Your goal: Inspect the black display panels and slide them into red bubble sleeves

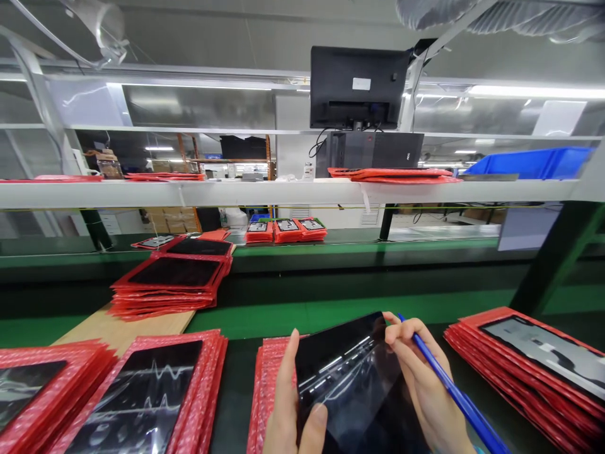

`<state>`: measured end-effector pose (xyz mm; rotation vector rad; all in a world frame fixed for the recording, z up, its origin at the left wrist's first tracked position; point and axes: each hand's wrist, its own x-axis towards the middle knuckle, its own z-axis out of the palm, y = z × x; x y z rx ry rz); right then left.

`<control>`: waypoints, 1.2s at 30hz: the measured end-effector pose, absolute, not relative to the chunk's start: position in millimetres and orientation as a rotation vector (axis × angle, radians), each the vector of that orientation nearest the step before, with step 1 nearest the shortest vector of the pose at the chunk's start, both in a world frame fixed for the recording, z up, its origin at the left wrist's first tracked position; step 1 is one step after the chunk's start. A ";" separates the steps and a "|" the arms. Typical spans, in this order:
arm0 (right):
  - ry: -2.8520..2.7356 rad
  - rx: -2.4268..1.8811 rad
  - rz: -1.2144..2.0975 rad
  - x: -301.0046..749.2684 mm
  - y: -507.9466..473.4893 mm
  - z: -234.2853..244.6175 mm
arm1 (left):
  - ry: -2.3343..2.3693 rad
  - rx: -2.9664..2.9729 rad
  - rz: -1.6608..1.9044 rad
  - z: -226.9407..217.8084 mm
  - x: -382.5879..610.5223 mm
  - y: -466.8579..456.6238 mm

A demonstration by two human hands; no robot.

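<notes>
A glossy black glass screen panel (352, 384) is tilted up in front of me, with ceiling lights reflected in it. My left hand (288, 410) grips its left edge, the thumb lying across the front. At the panel's upper right corner, the fingertips of my right hand (420, 372) touch the edge. That hand also holds a blue pen (460, 400), which slants down to the right across it. Behind the panel, partly covered, lies red bubble wrap (269, 372) on the dark bench.
To the left stand stacks of red bubble-wrap sleeves with black panels (142, 391). Another stack (174, 284) sits farther back on a wooden board (94, 328). A sleeve stack with a grey-backed panel (539, 353) is at right. A white shelf (283, 194) crosses above, beneath a monitor (359, 88).
</notes>
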<state>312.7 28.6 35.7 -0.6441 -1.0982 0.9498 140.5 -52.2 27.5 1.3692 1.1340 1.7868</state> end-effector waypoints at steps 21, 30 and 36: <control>-0.626 -0.520 1.213 321.1 45.1 41.6 | 0.425 0.761 1.533 49.4 141.1 -50.5; -0.424 -0.506 1.269 322.5 46.9 45.0 | 0.572 0.607 1.422 52.9 133.7 -49.9; -0.422 -0.547 1.273 325.5 52.8 44.6 | 0.538 0.630 1.409 46.3 131.2 -45.2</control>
